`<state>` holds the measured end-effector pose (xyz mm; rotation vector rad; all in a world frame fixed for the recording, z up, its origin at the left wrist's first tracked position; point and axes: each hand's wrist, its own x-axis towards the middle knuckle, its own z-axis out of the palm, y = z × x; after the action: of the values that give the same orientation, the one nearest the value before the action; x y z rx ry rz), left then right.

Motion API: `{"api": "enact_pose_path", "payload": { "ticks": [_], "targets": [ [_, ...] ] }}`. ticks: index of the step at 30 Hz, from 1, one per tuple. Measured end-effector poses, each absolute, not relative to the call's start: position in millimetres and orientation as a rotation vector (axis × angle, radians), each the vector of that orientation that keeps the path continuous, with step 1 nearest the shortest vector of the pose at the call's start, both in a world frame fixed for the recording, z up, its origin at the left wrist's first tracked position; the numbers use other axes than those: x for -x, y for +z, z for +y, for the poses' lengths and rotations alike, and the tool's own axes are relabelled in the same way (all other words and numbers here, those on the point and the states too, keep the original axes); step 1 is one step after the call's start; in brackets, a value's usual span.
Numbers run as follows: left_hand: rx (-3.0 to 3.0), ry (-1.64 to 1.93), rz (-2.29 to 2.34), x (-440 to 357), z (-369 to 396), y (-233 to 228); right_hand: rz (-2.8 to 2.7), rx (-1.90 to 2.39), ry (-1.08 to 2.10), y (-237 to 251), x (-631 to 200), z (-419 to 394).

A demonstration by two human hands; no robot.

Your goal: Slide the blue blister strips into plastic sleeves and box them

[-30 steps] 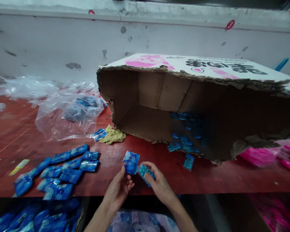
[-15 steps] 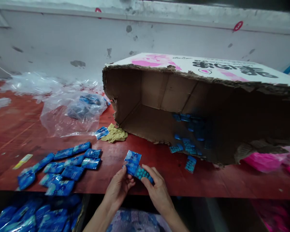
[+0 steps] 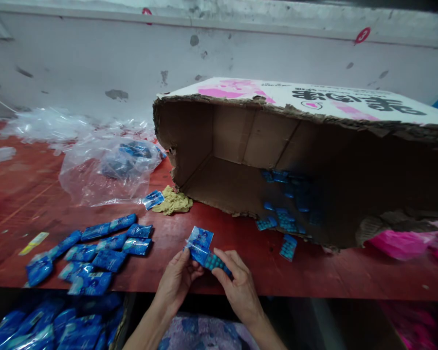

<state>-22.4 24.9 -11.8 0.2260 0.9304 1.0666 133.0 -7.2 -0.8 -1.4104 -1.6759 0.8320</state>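
Blue sachet pinched between both hands' fingers at the table's near edge.

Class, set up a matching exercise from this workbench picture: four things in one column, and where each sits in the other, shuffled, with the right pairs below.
Things
1. cardboard box
2. yellow rag
3. blue sachet
4. clear plastic bag

Places
A. pinched by the left hand, with the right hand at its lower end
B. on its side, open toward the camera
C. at the box's near left corner
D. left of the box, on the red table

Pairs: 1-B, 2-C, 3-A, 4-D
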Motion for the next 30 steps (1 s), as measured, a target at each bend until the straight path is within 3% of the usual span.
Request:
{"api": "enact_pose_path", "payload": {
  "ticks": [16,24,26,30],
  "targets": [
    [-0.333,1.145,1.014,20,26,-9,-1.579,1.458,0.875,-3,-128,-8],
    [-0.193,1.073,1.012,9,22,-7,-1.622,1.633,0.694,-16,-110,-12],
    [-0.19,1.025,1.031,11,22,-5,-1.666,1.593,0.757,-12,-110,-13],
    [-0.172,0.933,1.005,19,22,-4,-1.581,1.312,1.207,1,-119,-13]
  ]
}}
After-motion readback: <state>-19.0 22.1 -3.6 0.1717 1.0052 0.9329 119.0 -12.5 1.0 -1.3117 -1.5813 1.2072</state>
